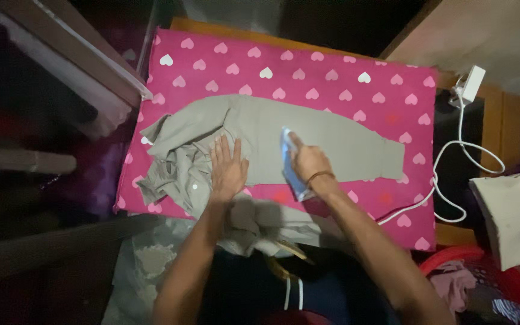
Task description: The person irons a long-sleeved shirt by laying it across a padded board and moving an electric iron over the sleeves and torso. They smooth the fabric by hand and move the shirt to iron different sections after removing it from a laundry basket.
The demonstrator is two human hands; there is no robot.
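Grey-green garment [308, 141] lies spread across the middle of the surface, one long section running out flat toward the right, the collar end bunched and creased at the left, and a further part hanging over the near edge. Blue and white iron [290, 165] stands on the garment near its centre, point facing away from the person. Right hand [309, 161]: grip wrapped over the iron's handle, a thin band on the wrist. Left hand [229, 168]: no grip at all, palm pressed flat, fingers spread, on the crumpled part just left of the iron; hand and iron close but apart.

Under the garment, a pink cover with white and pale hearts [332, 75] covers the surface. A white cord [452, 156] loops off the right edge up to a white plug block [469, 84]. At lower right, a red basket [513, 283] holding mixed cloth. Surroundings dim; details at far left cannot be made out.
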